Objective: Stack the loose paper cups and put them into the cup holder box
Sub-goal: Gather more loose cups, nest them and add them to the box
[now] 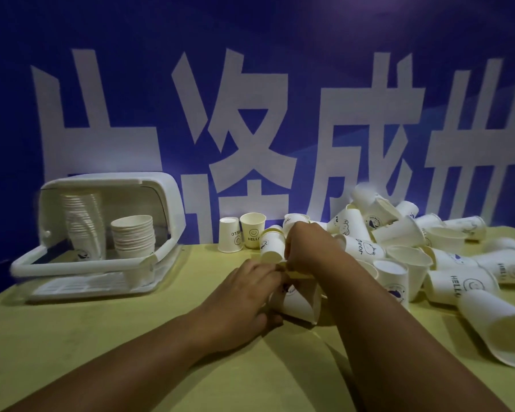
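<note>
So from the head cam, the left hand is wrapped around a cup lying on its side on the worktop, and the right hand is pinched shut on that cup's rim just above and beyond it, looks like it's nesting something in, hard to tell exactly. Progress-wise I'd say maybe a third done: the cup holder box, off to the far left of the left hand, already has a tall stack and a shorter stack inside. Still a big messy pile of loose cups right of the right hand, plus two standing cups just beyond it.
</note>
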Demonstrator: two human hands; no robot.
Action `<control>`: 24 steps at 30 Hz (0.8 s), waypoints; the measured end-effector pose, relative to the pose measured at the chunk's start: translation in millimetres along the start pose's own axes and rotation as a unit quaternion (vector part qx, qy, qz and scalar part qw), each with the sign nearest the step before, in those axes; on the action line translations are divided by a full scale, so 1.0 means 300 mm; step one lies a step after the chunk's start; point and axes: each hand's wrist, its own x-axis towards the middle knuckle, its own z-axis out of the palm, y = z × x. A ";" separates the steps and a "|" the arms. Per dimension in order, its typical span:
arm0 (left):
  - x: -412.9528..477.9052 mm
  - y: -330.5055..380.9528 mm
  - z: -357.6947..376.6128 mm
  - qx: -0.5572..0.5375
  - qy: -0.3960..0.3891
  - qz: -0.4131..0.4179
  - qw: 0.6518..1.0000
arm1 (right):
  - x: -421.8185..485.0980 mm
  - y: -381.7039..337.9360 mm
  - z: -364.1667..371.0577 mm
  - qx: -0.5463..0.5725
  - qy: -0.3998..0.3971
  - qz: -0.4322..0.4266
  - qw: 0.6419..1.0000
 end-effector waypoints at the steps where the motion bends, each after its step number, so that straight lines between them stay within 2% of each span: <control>1: 0.000 -0.004 0.001 -0.011 0.004 -0.007 1.000 | 0.007 -0.002 0.002 0.002 0.006 -0.005 1.000; 4: -0.001 -0.011 -0.009 -0.040 0.004 -0.032 0.999 | 0.014 -0.005 0.009 -0.006 0.034 0.003 0.999; 9: -0.036 -0.045 -0.064 -0.082 -0.031 -0.090 0.992 | 0.000 0.002 0.000 0.076 0.125 0.004 0.989; 16: -0.104 -0.124 -0.189 -0.025 0.015 -0.131 0.991 | -0.005 -0.049 0.010 0.274 0.164 -0.020 0.948; 18: -0.109 -0.173 -0.232 0.024 0.057 -0.130 0.990 | 0.005 -0.083 0.012 0.302 0.159 -0.017 0.940; 20: -0.124 -0.233 -0.277 0.034 0.146 -0.139 0.979 | 0.020 -0.129 0.010 0.335 0.155 -0.025 0.929; 24: -0.168 -0.351 -0.338 -0.027 0.332 -0.208 0.920 | 0.053 -0.253 -0.013 0.407 0.127 -0.056 0.903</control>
